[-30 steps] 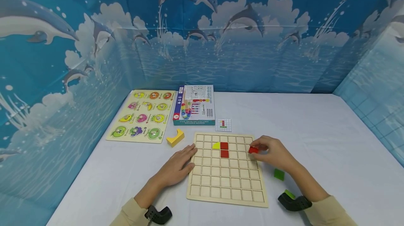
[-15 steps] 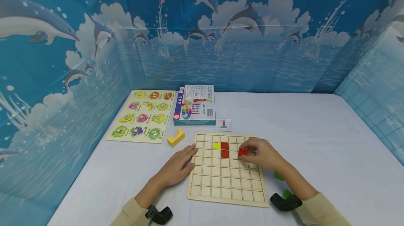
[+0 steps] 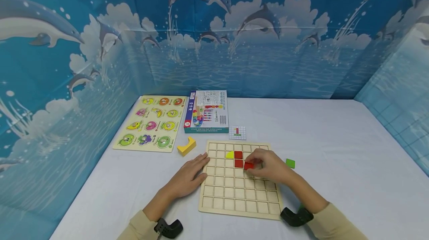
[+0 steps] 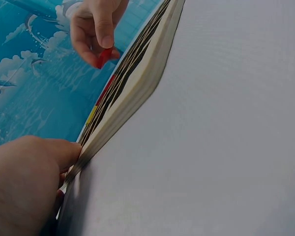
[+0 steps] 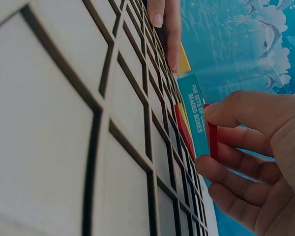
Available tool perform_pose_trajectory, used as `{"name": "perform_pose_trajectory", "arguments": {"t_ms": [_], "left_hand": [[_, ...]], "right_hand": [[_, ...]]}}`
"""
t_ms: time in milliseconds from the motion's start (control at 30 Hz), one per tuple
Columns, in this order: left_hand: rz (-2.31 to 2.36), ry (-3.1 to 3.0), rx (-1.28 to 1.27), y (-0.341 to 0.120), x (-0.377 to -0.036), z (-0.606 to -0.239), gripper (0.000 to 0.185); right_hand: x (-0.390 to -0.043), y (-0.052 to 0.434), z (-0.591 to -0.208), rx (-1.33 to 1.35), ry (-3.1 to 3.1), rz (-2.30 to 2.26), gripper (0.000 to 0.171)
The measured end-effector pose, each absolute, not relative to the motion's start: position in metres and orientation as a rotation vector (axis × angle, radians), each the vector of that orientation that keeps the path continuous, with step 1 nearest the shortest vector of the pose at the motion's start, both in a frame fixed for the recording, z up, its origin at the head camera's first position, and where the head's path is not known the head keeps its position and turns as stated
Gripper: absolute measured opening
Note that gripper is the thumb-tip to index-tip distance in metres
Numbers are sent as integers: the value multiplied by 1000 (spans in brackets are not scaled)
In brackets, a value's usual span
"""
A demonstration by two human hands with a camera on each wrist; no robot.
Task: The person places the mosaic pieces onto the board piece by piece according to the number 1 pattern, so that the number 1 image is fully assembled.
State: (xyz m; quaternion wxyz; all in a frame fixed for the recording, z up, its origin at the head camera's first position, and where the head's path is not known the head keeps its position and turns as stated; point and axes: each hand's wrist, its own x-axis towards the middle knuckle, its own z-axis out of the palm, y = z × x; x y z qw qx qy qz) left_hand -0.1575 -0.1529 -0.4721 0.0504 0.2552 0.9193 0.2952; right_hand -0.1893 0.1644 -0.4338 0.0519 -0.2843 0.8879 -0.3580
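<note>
Tile [image 3: 248, 166], red, clamped between thumb and fingers of right hand [image 3: 269, 166].
Brought inward since a second ago, from the right edge of grid board [image 3: 231, 195] to just beside the lower laid red square [image 3: 238, 163]; judged near a placing spot, not yet seated. Resting at grid board's left edge with left hand [image 3: 187, 176], fingers straight; uncovered on the right, green piece [image 3: 290, 163].

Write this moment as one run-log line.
right grip: pinches red tile over grid board | left grip: rests at board's left edge | on board: two red tiles, yellow piece | right of board: green tile
</note>
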Motion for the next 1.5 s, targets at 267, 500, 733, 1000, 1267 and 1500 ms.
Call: {"name": "perform_pose_trajectory", "arguments": {"t_ms": [267, 500, 733, 1000, 1267, 1500], "left_hand": [[899, 2795, 782, -153, -158, -472, 55], [903, 2789, 782, -154, -158, -471, 55], [900, 2792, 785, -154, -157, -471, 55], [892, 2794, 783, -153, -157, -470, 55], [897, 2799, 783, -153, -157, -470, 55], [902, 2797, 782, -153, -156, -470, 55]], "right_hand": [[-187, 156, -435, -903, 2667, -1099, 22], [-184, 149, -437, -927, 2665, -1086, 22], [-182, 143, -439, -978, 2683, -1055, 18], [-182, 139, -442, -972, 2671, -1023, 19], [-181, 138, -443, -980, 2694, -973, 19], [-181, 138, -442, -1007, 2684, -985, 15]]}}
